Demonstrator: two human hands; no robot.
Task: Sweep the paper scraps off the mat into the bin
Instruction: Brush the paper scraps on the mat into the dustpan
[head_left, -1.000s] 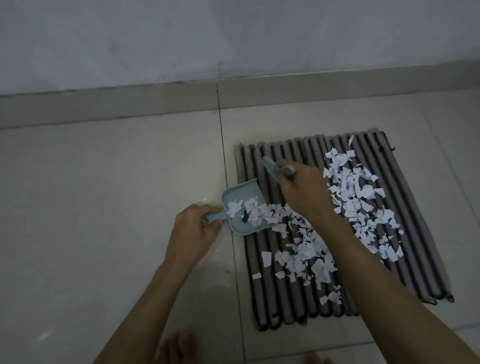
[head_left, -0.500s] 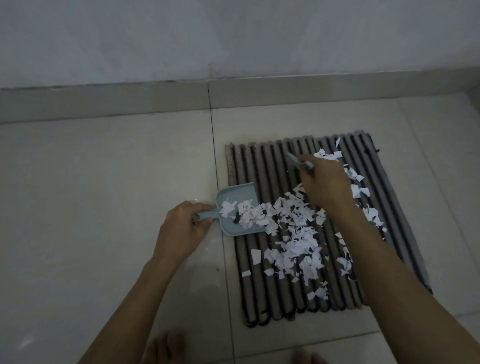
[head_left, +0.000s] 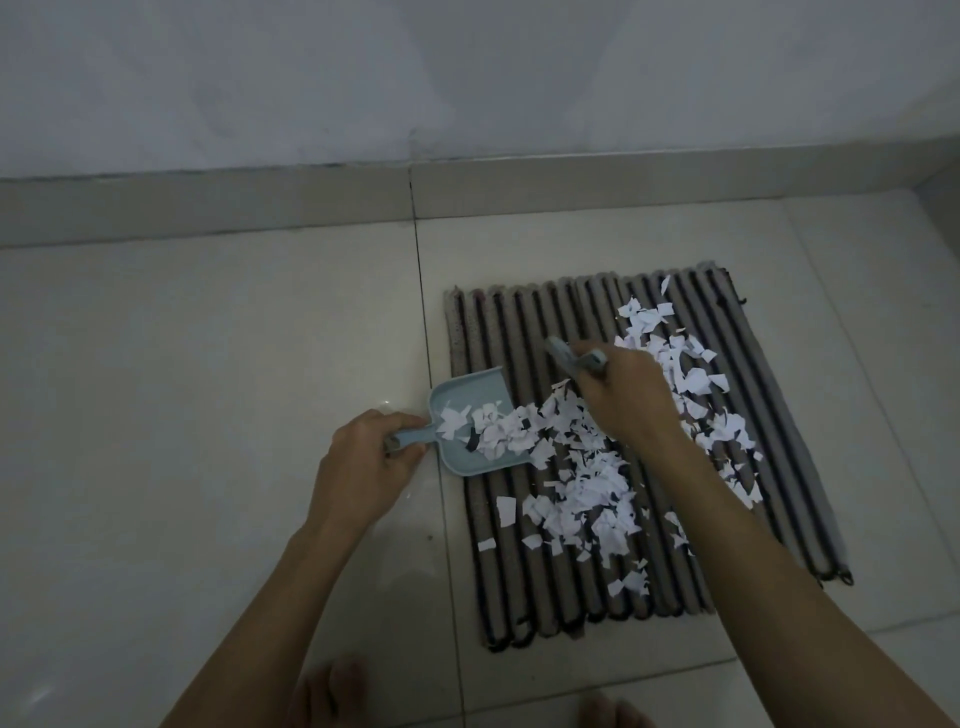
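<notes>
A grey and black ribbed mat (head_left: 524, 322) lies on the tiled floor. White paper scraps (head_left: 592, 493) are strewn over its middle and right. My left hand (head_left: 363, 462) grips the handle of a light blue dustpan (head_left: 470, 400), whose mouth rests on the mat's left edge with several scraps inside. My right hand (head_left: 623, 395) is closed on a small light blue brush (head_left: 571, 358), held over the scraps just right of the dustpan. The bristles are hidden under the hand. No bin is in view.
Pale floor tiles (head_left: 208, 389) spread to the left and front of the mat. A low tiled skirting (head_left: 260, 208) and a grey wall run along the back. My bare toes (head_left: 332, 691) show at the bottom edge.
My right hand with the brush swung right across the mat and has come back left toward the dustpan, pushing scraps closer to it. The left hand and dustpan have held still.
</notes>
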